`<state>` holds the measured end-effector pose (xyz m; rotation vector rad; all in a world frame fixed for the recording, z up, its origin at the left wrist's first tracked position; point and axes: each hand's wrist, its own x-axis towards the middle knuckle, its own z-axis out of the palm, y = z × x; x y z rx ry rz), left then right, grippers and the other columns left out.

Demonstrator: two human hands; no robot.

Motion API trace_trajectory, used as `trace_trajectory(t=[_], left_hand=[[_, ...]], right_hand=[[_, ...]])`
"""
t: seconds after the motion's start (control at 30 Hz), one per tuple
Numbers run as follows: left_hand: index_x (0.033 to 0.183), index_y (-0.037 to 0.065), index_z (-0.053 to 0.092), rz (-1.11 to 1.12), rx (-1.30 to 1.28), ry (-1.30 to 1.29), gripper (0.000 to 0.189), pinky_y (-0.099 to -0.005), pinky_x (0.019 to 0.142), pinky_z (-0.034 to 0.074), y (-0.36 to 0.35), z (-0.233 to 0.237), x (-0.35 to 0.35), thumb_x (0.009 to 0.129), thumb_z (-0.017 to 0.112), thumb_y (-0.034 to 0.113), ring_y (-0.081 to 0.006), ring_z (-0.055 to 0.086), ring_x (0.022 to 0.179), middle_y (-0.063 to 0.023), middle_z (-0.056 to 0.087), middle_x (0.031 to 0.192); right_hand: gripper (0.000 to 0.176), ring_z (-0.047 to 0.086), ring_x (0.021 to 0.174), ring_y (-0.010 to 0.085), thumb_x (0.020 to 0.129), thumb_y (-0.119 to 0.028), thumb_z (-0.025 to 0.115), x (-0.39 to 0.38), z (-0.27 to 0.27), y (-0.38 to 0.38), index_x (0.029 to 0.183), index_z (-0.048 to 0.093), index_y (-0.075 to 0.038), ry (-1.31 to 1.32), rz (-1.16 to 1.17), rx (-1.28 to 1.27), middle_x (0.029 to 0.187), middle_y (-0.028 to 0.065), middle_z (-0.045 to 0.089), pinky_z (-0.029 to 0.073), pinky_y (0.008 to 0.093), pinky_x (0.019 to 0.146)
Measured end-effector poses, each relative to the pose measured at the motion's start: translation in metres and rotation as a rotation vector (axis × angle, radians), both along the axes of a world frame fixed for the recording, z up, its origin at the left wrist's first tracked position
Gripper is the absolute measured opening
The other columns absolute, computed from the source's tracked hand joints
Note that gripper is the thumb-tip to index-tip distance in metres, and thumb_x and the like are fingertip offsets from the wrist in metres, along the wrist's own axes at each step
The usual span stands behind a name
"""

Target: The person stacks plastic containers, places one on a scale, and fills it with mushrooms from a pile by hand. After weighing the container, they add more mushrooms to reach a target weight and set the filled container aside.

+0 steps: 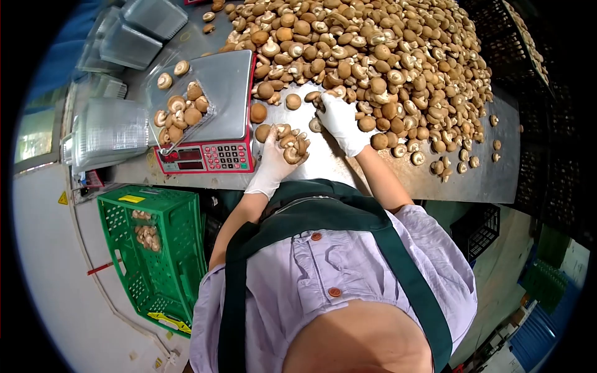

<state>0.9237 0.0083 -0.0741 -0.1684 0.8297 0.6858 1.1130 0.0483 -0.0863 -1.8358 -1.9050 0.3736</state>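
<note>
Several brown mushrooms (pixel 291 144) rest in my gloved left hand (pixel 273 163), its fingers curled round them near the scale's right edge. My gloved right hand (pixel 340 122) is at the near edge of the big mushroom pile (pixel 385 56), its fingertips closed on a mushroom (pixel 313 97). Left of my hands stands a red and grey scale (pixel 230 93). On its plate lies a clear plastic tray (pixel 208 118) with several mushrooms (pixel 180 115) in it.
Stacks of clear trays (pixel 118 124) stand left of the scale. A green crate (pixel 149 230) with packed mushrooms is below the table's (pixel 497 168) left side. Black crates (pixel 510 56) line the right. Loose mushrooms lie along the front right.
</note>
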Motion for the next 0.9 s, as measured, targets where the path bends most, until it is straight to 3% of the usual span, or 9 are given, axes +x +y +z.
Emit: trace_trajectory(t=[0.2,0.23,0.3,0.47,0.5,0.6,0.7,0.83,0.9], left_hand=[[0.119,0.012,0.054,-0.081,0.032,0.025,0.058,-0.0412,0.089,0.04,0.002,-0.002,-0.001,0.089,0.038,0.059,-0.0246,0.053,0.11,-0.0073,0.057,0.117],[0.121,0.013,0.052,-0.104,0.081,-0.069,0.058,-0.0407,0.089,0.04,0.003,-0.007,-0.005,0.09,0.036,0.059,-0.0241,0.052,0.11,-0.0074,0.056,0.118],[0.123,0.013,0.051,-0.128,0.131,-0.163,0.058,-0.0403,0.089,0.041,0.005,-0.007,-0.006,0.091,0.034,0.058,-0.0236,0.052,0.11,-0.0075,0.055,0.12],[0.135,0.014,0.039,-0.123,0.194,-0.117,0.065,-0.0479,0.099,0.034,0.013,0.015,-0.003,0.092,0.025,0.06,-0.0278,0.045,0.12,-0.0099,0.043,0.136],[0.135,0.014,0.039,-0.125,0.185,-0.118,0.065,-0.0479,0.099,0.034,0.012,0.014,-0.004,0.092,0.025,0.06,-0.0278,0.045,0.12,-0.0099,0.043,0.136],[0.141,0.013,0.03,-0.086,0.253,-0.163,0.069,-0.0544,0.107,0.02,0.017,0.019,-0.002,0.092,0.021,0.06,-0.0327,0.031,0.132,-0.0116,0.029,0.146],[0.142,0.013,0.029,-0.055,0.284,-0.229,0.068,-0.0543,0.107,0.021,0.021,0.013,-0.003,0.093,0.021,0.059,-0.033,0.032,0.131,-0.0116,0.03,0.146],[0.141,0.012,0.03,-0.067,0.296,-0.206,0.067,-0.0538,0.105,0.025,0.022,0.01,-0.005,0.093,0.021,0.058,-0.0335,0.033,0.131,-0.0124,0.031,0.145],[0.141,0.011,0.03,-0.071,0.286,-0.206,0.067,-0.054,0.104,0.027,0.022,0.011,-0.005,0.093,0.021,0.058,-0.0338,0.035,0.129,-0.0131,0.033,0.144]], right_hand=[[0.033,0.064,0.08,0.0298,0.073,-0.016,0.068,0.013,-0.01,-0.016,0.104,0.059,-0.008,0.326,-0.088,-0.035,0.086,0.0155,0.065,0.051,0.0382,0.069],[0.033,0.064,0.08,0.0298,0.073,-0.016,0.068,0.014,-0.01,-0.017,0.104,0.059,-0.008,0.325,-0.093,-0.035,0.086,0.0155,0.065,0.051,0.0382,0.069],[0.037,0.064,0.079,0.0302,0.073,-0.016,0.067,0.011,0.001,-0.021,0.108,0.059,-0.009,0.104,-0.121,-0.061,0.086,0.0141,0.065,0.052,0.037,0.067],[0.013,0.063,0.064,0.0285,0.08,-0.013,0.056,-0.003,0.007,-0.017,0.091,0.059,-0.008,-0.134,-0.121,0.104,0.074,0.0132,0.064,0.048,0.0379,0.052],[0.011,0.063,0.063,0.0284,0.08,-0.013,0.055,-0.004,0.013,-0.015,0.089,0.06,-0.009,-0.162,-0.119,0.028,0.072,0.013,0.063,0.048,0.0378,0.052],[0.011,0.063,0.064,0.0283,0.08,-0.015,0.057,-0.001,0.013,-0.011,0.086,0.063,-0.009,-0.168,-0.103,0.043,0.07,0.0125,0.063,0.048,0.038,0.053],[0.012,0.062,0.064,0.0286,0.08,-0.02,0.059,0.004,0.019,-0.009,0.084,0.065,-0.01,-0.138,-0.049,0.0,0.069,0.0122,0.063,0.049,0.0381,0.054],[0.021,0.064,0.067,0.025,0.083,-0.026,0.062,0.004,0.028,-0.013,0.093,0.066,-0.008,0.096,-0.093,-0.109,0.075,0.0131,0.065,0.05,0.0339,0.059],[0.021,0.064,0.066,0.0175,0.085,-0.022,0.061,0.006,0.033,-0.014,0.096,0.065,-0.005,0.537,-0.157,-0.21,0.078,0.0097,0.067,0.049,0.0304,0.06]])
